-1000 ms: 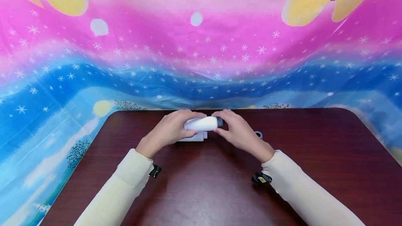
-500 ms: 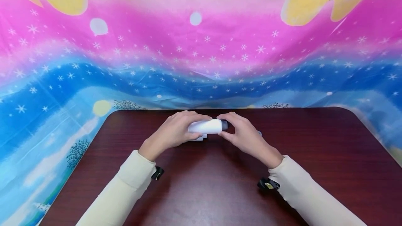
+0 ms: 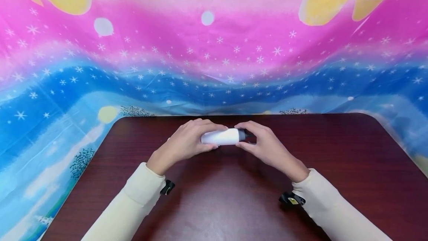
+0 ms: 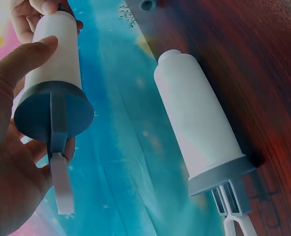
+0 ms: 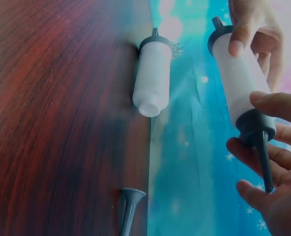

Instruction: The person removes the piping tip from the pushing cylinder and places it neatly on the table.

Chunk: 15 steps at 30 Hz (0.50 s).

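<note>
Above the far part of the table, both hands hold a white syringe-like dispenser (image 3: 222, 137) with dark grey ends. My left hand (image 3: 188, 140) grips its white barrel, thumb along the side, near the grey flange (image 4: 72, 110) with a handle that ends in a pale tip. Around the other end curls my right hand (image 3: 269, 146), its thumb at the grey nozzle cap (image 5: 256, 123) and fingers below. A long thin dark nozzle (image 5: 264, 167) points out past those fingers. The head view hides most of the nozzle behind the right hand.
A second white dispenser (image 5: 153, 73) lies on the brown table (image 3: 214, 196), its threaded mouth bare. Near it lies a loose grey nozzle (image 5: 130, 209). Behind the table hangs a pink and blue patterned cloth (image 3: 214, 58). Both wrists wear dark cameras.
Both hands have shifted slightly right and nearer with the dispenser. The right hand has drawn a little away from the left, so more grey end shows. The second dispenser is now covered in the head view.
</note>
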Each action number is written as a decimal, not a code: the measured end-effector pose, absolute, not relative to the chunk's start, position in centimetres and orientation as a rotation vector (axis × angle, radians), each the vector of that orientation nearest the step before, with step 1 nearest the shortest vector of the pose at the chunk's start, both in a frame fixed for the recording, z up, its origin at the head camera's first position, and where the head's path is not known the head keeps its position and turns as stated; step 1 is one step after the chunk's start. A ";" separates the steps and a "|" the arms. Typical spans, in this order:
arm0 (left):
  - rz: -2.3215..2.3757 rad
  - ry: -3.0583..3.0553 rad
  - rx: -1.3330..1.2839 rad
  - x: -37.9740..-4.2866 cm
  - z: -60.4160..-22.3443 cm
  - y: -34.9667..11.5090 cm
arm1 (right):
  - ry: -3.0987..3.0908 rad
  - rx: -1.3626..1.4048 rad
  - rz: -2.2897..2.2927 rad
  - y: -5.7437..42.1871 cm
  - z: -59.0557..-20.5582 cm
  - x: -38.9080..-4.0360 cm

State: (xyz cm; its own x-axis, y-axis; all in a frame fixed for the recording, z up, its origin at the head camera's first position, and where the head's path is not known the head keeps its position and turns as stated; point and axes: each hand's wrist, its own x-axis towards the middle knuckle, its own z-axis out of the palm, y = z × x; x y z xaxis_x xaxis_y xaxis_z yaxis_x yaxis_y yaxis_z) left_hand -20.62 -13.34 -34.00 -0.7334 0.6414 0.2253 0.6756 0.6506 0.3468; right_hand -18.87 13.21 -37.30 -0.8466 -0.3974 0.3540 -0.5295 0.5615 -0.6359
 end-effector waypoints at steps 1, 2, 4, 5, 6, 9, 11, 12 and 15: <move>-0.633 -2.778 -1.113 -20.6 -34.0 -13.3 | -2.624 0.788 1.161 13.3 -37.3 -18.8; -0.629 -2.776 -1.116 -20.6 -34.0 -13.3 | -2.626 0.789 1.161 13.4 -37.3 -18.8; -0.628 -2.774 -1.120 -20.5 -34.1 -13.3 | -2.627 0.793 1.171 13.5 -37.3 -18.7; -0.625 -2.774 -1.121 -20.4 -34.1 -13.3 | -2.626 0.795 1.175 13.6 -37.3 -18.7; -0.626 -2.775 -1.122 -20.4 -34.0 -13.3 | -2.625 0.798 1.179 13.7 -37.3 -18.6; -0.626 -2.773 -1.125 -20.2 -34.0 -13.2 | -2.621 0.798 1.196 13.9 -37.3 -18.5; -0.627 -2.764 -1.134 -20.1 -34.0 -13.2 | -2.616 0.797 1.210 14.0 -37.4 -18.5; -0.627 -2.757 -1.139 -20.0 -33.9 -13.2 | -2.614 0.793 1.220 14.0 -37.4 -18.4; -0.625 -2.731 -1.158 -19.9 -33.9 -13.1 | -2.608 0.779 1.273 14.2 -37.2 -18.3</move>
State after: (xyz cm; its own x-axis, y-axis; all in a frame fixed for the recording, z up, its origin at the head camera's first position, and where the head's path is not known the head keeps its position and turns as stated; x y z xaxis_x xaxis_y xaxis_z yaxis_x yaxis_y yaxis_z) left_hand -19.90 -13.15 -33.89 -0.7029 0.6635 0.2564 0.7090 0.6241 0.3285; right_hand -18.27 14.19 -37.23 -0.8569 -0.3897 0.3373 -0.5057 0.5089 -0.6967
